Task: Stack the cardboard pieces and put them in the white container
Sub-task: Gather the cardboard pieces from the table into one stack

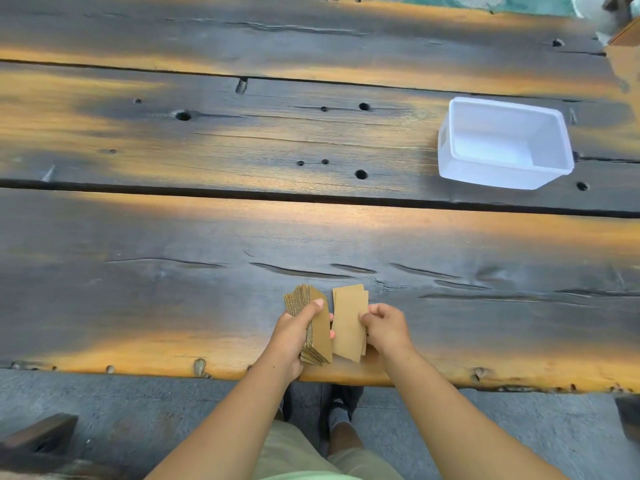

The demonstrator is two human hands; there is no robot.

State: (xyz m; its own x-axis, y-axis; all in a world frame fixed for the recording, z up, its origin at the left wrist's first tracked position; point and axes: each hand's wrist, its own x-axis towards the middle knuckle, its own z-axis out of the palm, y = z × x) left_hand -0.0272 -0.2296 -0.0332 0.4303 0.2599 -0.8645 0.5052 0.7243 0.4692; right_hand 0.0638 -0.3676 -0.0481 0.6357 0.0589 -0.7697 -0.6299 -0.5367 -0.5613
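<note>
Weathered dark planks (207, 237) with orange patches, knots and holes fill the view, running left to right, with a grey floor below the near edge. At about six o'clock on the wood, close to that edge, both hands work together.

The left hand (294, 332) is closed on a thick stack (320, 329) of cardboard pieces held on edge, thumb across the front face and fingers wrapped behind; the corrugated edges fan slightly at the top, so the stack is not yet squared. Just beside it, toward three o'clock, the right hand (386, 327) pinches a thinner bunch (349, 323) of a few pieces by their right edge, fingers curled narrow around them. The two lots sit nearly side by side; whether they touch cannot be told.

The container (460, 161) stands well apart at about two o'clock, on the middle plank, open side up and with nothing inside.

No loose pieces show anywhere else on the wood, so the gathering looks done. By my judgement the stacking is near its end: the bunch has yet to join the stack and the edges want evening. Carrying the whole lot over and setting it in the container is still entirely undone.
</note>
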